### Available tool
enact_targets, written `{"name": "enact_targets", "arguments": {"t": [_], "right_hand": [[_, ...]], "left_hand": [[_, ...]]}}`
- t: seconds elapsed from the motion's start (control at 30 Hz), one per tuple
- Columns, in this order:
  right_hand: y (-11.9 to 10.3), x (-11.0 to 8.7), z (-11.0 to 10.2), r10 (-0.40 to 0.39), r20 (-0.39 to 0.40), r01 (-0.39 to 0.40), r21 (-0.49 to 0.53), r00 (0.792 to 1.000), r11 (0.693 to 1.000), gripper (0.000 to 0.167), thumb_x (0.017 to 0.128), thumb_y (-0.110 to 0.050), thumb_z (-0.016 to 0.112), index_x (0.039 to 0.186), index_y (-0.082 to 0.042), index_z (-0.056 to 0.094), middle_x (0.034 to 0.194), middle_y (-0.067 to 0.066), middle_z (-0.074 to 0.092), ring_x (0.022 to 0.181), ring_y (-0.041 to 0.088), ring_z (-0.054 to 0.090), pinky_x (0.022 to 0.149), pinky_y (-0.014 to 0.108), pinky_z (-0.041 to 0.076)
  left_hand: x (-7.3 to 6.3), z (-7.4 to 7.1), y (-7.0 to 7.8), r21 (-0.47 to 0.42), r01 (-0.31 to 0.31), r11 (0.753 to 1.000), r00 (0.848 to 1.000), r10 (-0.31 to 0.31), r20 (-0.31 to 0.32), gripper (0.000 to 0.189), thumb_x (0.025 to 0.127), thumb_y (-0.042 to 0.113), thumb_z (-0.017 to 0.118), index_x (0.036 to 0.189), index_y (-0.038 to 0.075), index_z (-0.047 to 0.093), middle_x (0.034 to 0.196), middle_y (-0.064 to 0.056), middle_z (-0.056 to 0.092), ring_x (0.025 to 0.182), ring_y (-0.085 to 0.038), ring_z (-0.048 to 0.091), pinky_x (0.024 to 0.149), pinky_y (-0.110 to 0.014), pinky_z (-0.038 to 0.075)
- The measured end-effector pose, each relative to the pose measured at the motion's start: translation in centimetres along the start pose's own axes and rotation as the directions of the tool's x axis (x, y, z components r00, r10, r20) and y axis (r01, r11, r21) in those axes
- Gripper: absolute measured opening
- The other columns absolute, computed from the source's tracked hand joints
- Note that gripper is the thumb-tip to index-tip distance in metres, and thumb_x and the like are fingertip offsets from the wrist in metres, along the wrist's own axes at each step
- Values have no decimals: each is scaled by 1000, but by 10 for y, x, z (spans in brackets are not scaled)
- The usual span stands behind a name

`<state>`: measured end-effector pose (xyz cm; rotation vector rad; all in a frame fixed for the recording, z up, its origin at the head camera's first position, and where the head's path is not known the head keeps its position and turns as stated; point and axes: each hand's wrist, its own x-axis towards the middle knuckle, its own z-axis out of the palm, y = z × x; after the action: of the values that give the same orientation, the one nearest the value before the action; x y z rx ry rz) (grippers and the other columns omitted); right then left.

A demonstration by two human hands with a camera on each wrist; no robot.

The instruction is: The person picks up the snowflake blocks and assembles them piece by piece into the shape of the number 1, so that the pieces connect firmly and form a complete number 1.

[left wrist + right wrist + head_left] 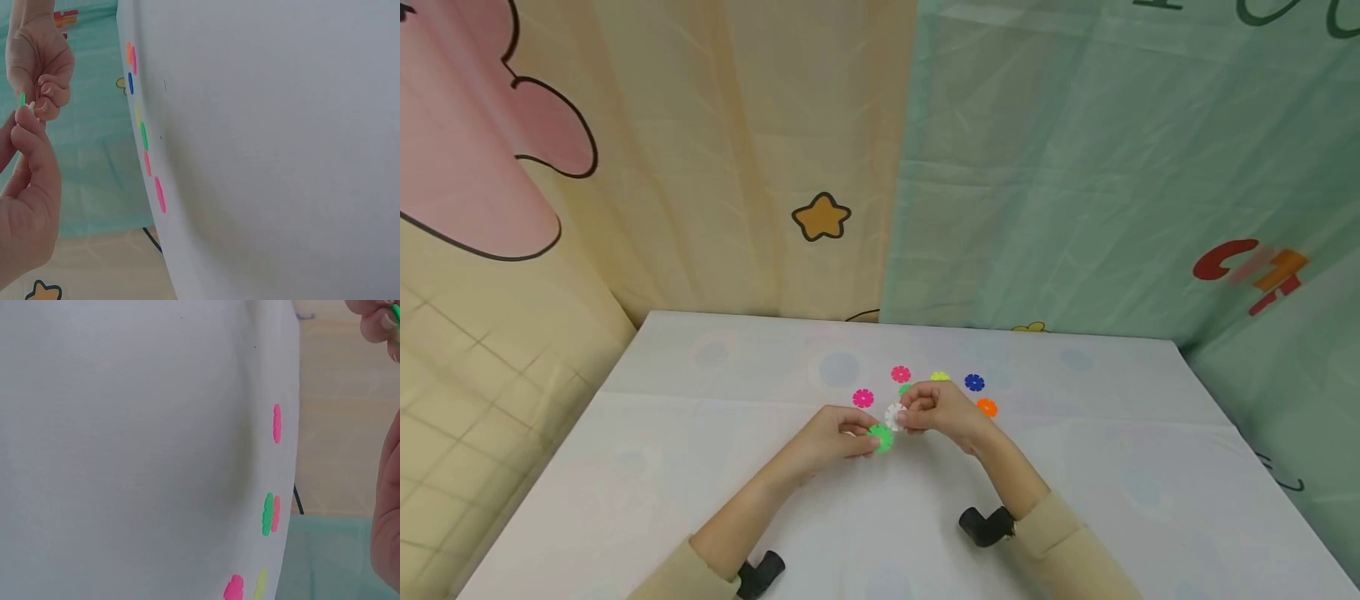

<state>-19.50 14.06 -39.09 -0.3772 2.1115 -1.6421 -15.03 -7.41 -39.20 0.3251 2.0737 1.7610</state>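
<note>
Over the table, my left hand pinches a bright green notched plastic disc between thumb and fingers. My right hand holds a white notched disc by its edge, just above and to the right of the green one. In the left wrist view the two hands meet, and the green disc shows edge-on at the fingertips. Whether the discs are joined or only close together, I cannot tell. The right wrist view catches the side of my right hand and some fingers of my left hand.
Beyond the hands lie loose discs: two pink, a partly covered green one, yellow, blue and orange. Another pink disc shows in the right wrist view. A curtain hangs behind the white-covered table.
</note>
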Motion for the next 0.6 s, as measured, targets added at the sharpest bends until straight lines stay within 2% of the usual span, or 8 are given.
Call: {"name": "enact_targets", "arguments": {"t": [0.27, 0.6], "right_hand": [[0, -5, 2, -74, -15, 75, 76, 997, 994, 15, 85, -1, 65, 95, 8, 57, 69, 1, 63, 68, 16, 62, 71, 30, 54], [-1, -9, 9, -151, -13, 152, 105, 988, 983, 18, 86, 1, 63, 98, 10, 53, 72, 2, 63, 69, 14, 62, 71, 27, 53]], "left_hand": [[-2, 3, 0, -131, 16, 991, 1000, -15, 7, 28, 86, 5, 65, 107, -13, 60, 80, -4, 62, 69, -11, 65, 72, -29, 54], [-6, 4, 3, -228, 29, 973, 1000, -30, -2, 32, 89, 7, 62, 111, -14, 56, 83, -5, 65, 71, -10, 65, 70, -22, 53]]}}
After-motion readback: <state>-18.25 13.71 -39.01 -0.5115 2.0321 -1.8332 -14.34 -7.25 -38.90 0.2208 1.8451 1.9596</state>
